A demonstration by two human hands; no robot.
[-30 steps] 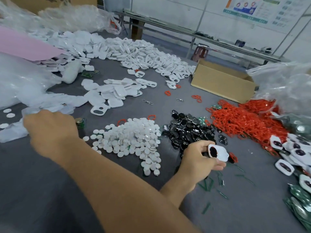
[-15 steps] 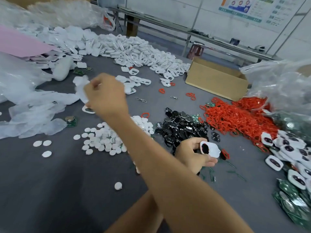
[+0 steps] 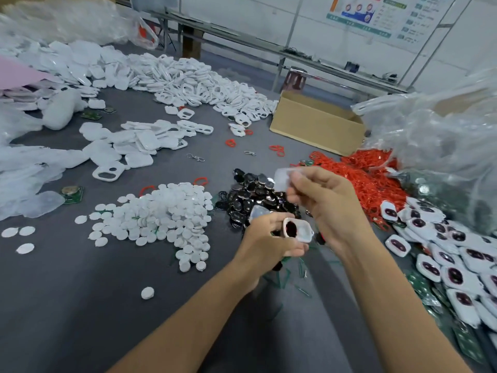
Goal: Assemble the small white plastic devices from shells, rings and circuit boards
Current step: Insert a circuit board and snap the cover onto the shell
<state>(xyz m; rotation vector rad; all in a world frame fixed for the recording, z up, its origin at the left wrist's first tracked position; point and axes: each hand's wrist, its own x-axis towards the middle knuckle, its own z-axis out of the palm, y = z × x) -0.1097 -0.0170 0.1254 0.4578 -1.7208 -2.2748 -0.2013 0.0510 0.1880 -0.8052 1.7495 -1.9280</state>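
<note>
Grey bench (image 3: 80,305), broad, loaded with sorted stock; a wall with a poster and a rail stands behind. Clear plastic bags (image 3: 430,146) bulk up at the right edge, partly over the parts. Loose white shells (image 3: 188,79) lie in a long drift across the far side. Cardboard box (image 3: 317,127), open, sits beyond the red rings (image 3: 371,179), which are heaped at right. Built-up units (image 3: 443,254), white with dark windows, overlap in rows at near right beside green circuit boards (image 3: 422,284). Likely the output side, within reach of the right arm. White discs (image 3: 161,214) and black pieces (image 3: 250,195) make two heaps side by side at centre, each sort to itself, presumably so a hand can take one quickly.

Both hands are raised near the front edge of the black heap, close together. Left hand (image 3: 266,240): fingers curled round a half-built device (image 3: 297,230), dark opening turned up toward the face. Judged held so for the next part to go on. Right hand (image 3: 328,203): fingers pinching a single white shell (image 3: 281,179) by its edge, above and behind the device, apart from it. The shell is blurred, so I cannot tell which face is up. Step in hand, as I read it: mating this shell onto the device. The outlines will need lining up before any pressing.
</note>
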